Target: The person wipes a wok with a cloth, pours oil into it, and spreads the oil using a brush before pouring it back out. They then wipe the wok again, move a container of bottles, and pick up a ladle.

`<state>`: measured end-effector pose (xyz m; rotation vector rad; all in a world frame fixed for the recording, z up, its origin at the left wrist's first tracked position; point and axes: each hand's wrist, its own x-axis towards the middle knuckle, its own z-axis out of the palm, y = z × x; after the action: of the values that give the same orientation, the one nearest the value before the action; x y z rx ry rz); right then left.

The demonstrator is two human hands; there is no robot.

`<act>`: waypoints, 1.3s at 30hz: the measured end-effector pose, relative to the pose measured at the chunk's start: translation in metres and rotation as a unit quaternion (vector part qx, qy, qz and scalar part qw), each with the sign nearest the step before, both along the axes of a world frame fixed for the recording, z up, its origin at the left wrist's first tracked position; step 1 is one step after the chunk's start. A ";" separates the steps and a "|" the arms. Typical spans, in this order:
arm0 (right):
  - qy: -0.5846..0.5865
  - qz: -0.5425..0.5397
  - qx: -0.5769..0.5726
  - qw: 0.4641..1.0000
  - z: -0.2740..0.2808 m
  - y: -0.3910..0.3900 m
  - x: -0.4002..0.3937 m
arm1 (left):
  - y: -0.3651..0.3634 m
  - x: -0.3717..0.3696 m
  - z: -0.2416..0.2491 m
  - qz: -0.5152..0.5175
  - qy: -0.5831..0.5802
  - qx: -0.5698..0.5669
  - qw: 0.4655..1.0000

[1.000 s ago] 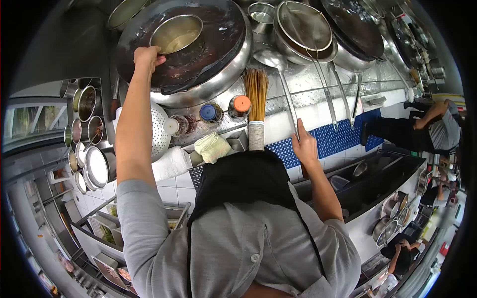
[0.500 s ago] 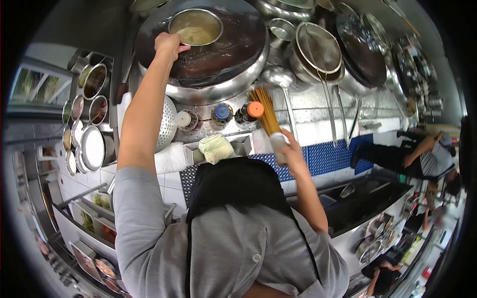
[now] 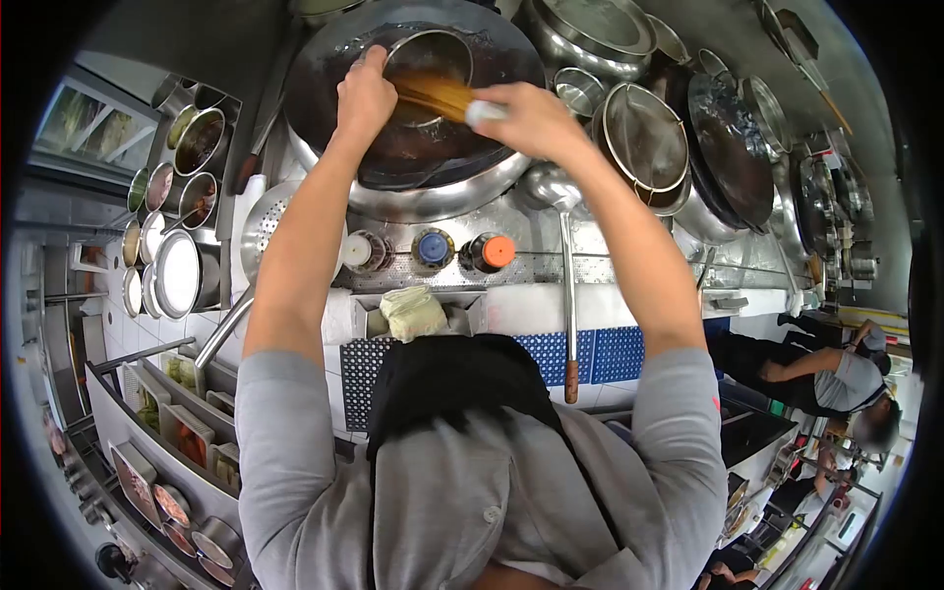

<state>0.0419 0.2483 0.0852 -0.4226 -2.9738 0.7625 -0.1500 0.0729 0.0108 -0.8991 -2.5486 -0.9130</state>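
My left hand (image 3: 366, 95) grips the near left rim of a round metal bowl (image 3: 430, 51), which is tipped over the dark wok (image 3: 329, 54). A bamboo wok brush (image 3: 431, 95), its bristles blurred by motion, reaches across the bowl's opening. My right hand (image 3: 531, 116) is closed around the brush's white-wrapped end. The bristle tips come close to my left fingers; whether they touch the bowl's inside cannot be made out.
Near the wok stand bottles with a white cap (image 3: 357, 248), a blue cap (image 3: 431, 247) and an orange cap (image 3: 499, 252). A ladle (image 3: 553, 187) and strainer (image 3: 644, 136) lie right, a perforated skimmer (image 3: 265, 226) left. A folded cloth (image 3: 411, 313) lies in front. Co-workers are at right.
My right hand has carried the brush from the counter's front up to the bowl. The bowl now tilts, with no pale liquid visible in it. The view has shifted slightly.
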 end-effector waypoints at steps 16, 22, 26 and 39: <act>-0.064 0.073 0.075 0.992 -0.012 0.006 -0.037 | 0.052 0.014 0.013 -0.065 0.118 -0.196 0.971; -0.042 0.050 0.103 0.992 -0.020 0.012 -0.040 | 0.050 0.001 0.021 -0.100 0.169 -0.180 0.964; -0.057 0.059 0.046 0.996 -0.017 0.007 -0.039 | 0.046 -0.014 0.015 -0.122 0.170 -0.189 0.959; -0.065 0.075 0.014 0.995 -0.003 -0.010 -0.030 | 0.027 -0.007 0.015 -0.110 0.132 -0.215 0.961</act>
<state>0.0116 0.2385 0.0817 -0.2593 -3.1631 0.7320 -0.1571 0.0995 0.0256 -1.3485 -2.4791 -0.2547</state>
